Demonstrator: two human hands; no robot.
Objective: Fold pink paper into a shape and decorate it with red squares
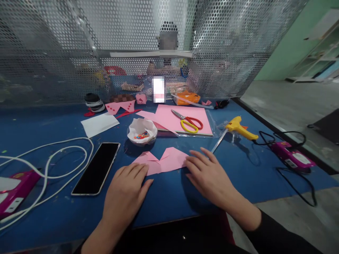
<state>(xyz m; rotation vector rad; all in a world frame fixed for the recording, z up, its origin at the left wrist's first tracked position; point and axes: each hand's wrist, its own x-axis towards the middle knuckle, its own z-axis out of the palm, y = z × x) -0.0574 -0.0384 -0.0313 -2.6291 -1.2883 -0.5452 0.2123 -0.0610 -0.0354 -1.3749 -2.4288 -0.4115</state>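
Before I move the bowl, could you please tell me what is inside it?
Inside the bowl is a crinkled white lining with small colourful pieces on it. Whatever lies under them is covered.

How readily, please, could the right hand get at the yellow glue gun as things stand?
Probably yes: between the right hand, at the edge of the pink paper, and the yellow glue gun, I see only blue tabletop and the slim stick jutting from the gun.
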